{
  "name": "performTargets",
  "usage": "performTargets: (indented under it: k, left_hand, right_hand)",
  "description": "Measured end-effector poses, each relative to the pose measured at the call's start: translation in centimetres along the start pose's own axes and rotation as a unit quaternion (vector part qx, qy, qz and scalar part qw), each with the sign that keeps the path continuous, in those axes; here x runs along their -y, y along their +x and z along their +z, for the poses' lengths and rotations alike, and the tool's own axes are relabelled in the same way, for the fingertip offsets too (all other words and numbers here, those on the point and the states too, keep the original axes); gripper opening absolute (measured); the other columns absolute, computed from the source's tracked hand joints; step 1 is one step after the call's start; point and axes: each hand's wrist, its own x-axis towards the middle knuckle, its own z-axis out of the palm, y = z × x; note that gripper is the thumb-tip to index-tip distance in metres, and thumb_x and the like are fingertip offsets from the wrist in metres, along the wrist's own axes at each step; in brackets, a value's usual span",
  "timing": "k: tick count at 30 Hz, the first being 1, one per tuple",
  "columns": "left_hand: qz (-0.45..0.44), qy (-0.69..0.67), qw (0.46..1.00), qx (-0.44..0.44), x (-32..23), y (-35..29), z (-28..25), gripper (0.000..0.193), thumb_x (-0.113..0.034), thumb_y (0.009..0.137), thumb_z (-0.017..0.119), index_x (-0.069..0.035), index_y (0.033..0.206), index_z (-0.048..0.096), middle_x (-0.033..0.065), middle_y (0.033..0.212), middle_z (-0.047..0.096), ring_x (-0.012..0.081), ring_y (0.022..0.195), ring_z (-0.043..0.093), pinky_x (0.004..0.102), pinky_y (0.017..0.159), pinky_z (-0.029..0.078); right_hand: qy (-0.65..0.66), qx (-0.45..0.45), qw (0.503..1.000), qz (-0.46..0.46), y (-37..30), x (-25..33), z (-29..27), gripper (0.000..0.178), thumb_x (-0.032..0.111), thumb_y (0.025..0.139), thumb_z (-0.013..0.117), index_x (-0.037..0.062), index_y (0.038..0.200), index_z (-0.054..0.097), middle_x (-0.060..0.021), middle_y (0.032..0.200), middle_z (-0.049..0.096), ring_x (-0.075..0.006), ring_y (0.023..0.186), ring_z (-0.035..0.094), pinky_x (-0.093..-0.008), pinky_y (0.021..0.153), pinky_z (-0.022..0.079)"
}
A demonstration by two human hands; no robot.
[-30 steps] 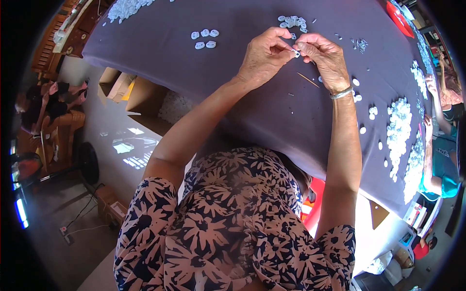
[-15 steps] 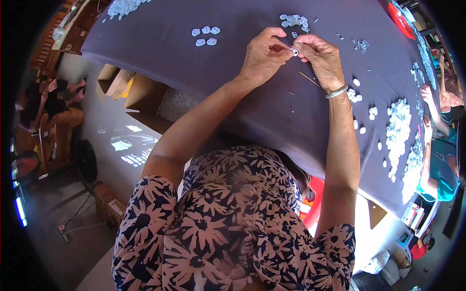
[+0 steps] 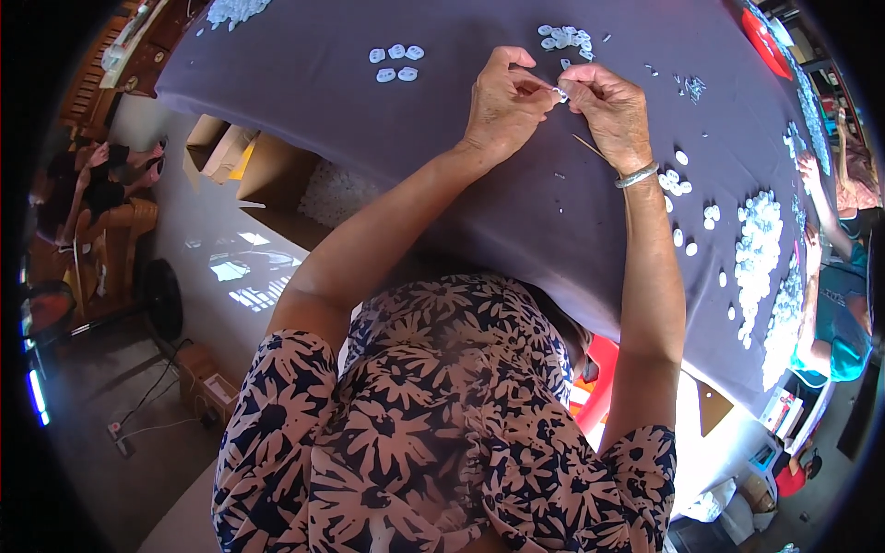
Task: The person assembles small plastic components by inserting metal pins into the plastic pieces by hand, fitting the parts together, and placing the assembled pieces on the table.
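Note:
Over the far part of the dark cloth, both hands meet at a small white plastic piece (image 3: 560, 94). My left hand (image 3: 505, 109) pinches it from one side between thumb and fingertip. From the other side my right hand (image 3: 608, 111), with a bracelet at the wrist, closes its fingertips on it. Fingers cover most of the piece. Below the right hand lies a thin wooden stick (image 3: 588, 146). A cluster of white oval pieces (image 3: 567, 39) sits just beyond the fingers, and several similar oval pieces (image 3: 396, 52) stand in two rows to the left.
Tiny metal-looking bits (image 3: 691, 88) are scattered right of my hands on the tablecloth (image 3: 369, 129). A large heap of white pieces (image 3: 759, 244) lies at the right, near another person's arms (image 3: 811, 267). An open cardboard box (image 3: 277, 170) stands below the table's left edge.
The view has shifted slightly, so the things on the table appear a little displaced. Both hands keep their pinch on the small white piece, which looks slightly turned.

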Motion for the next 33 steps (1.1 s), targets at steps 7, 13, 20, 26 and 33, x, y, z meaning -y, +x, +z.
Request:
performTargets:
  k: [7, 13, 20, 26, 33]
  left_hand:
    - [-0.017, -0.032, 0.999, -0.033, -0.2, 0.1, 0.0, 0.036, 0.003, 0.076, 0.067, -0.002, 0.097, 0.039, 0.0127, 0.080, 0.063, 0.0149, 0.069, 0.063, 0.0266, 0.056, 0.055]
    - [-0.028, -0.039, 0.999, -0.026, -0.3, 0.1, -0.1, 0.035, 0.006, 0.078, 0.066, -0.003, 0.097, 0.038, 0.0148, 0.085, 0.062, 0.0157, 0.073, 0.063, 0.0265, 0.059, 0.056]
    - [0.008, -0.066, 0.998, -0.006, 0.2, 0.4, -0.2, 0.035, 0.002, 0.078, 0.066, -0.005, 0.094, 0.036, 0.0097, 0.078, 0.061, 0.0106, 0.068, 0.060, 0.0240, 0.056, 0.053]
    - [0.012, -0.063, 0.998, 0.011, -0.1, 0.2, -0.3, 0.035, 0.002, 0.078, 0.066, -0.004, 0.094, 0.036, 0.0088, 0.077, 0.061, 0.0101, 0.068, 0.060, 0.0236, 0.056, 0.052]
    - [0.007, -0.063, 0.998, 0.027, 0.3, -0.1, -0.7, 0.032, 0.003, 0.080, 0.066, -0.004, 0.096, 0.040, 0.0120, 0.082, 0.063, 0.0134, 0.072, 0.062, 0.0256, 0.060, 0.054]
  right_hand:
    - [-0.060, -0.038, 0.997, -0.030, 0.0, -0.4, 1.1, 0.006, 0.006, 0.085, 0.065, 0.0021, 0.089, 0.067, 0.0028, 0.075, 0.063, -0.0033, 0.066, 0.056, -0.0184, 0.061, 0.048]
    - [-0.048, -0.054, 0.997, -0.037, -0.2, -0.3, 1.3, 0.006, 0.006, 0.085, 0.066, 0.0020, 0.090, 0.066, 0.0026, 0.075, 0.063, -0.0032, 0.067, 0.056, -0.0188, 0.062, 0.049]
    - [0.035, -0.038, 0.999, -0.011, -0.1, 1.2, 0.8, 0.016, 0.002, 0.089, 0.053, 0.0022, 0.098, 0.066, 0.0004, 0.079, 0.064, -0.0046, 0.070, 0.057, -0.0201, 0.066, 0.048]
    - [0.053, -0.031, 0.998, 0.019, 0.0, 1.1, 0.3, 0.023, 0.002, 0.088, 0.047, 0.0004, 0.102, 0.065, -0.0030, 0.082, 0.066, -0.0059, 0.070, 0.057, -0.0198, 0.065, 0.047]
    - [0.018, -0.054, 0.997, 0.055, 0.1, 0.9, -0.7, 0.018, 0.008, 0.090, 0.053, 0.0023, 0.102, 0.065, -0.0035, 0.084, 0.067, -0.0053, 0.069, 0.056, -0.0193, 0.065, 0.047]
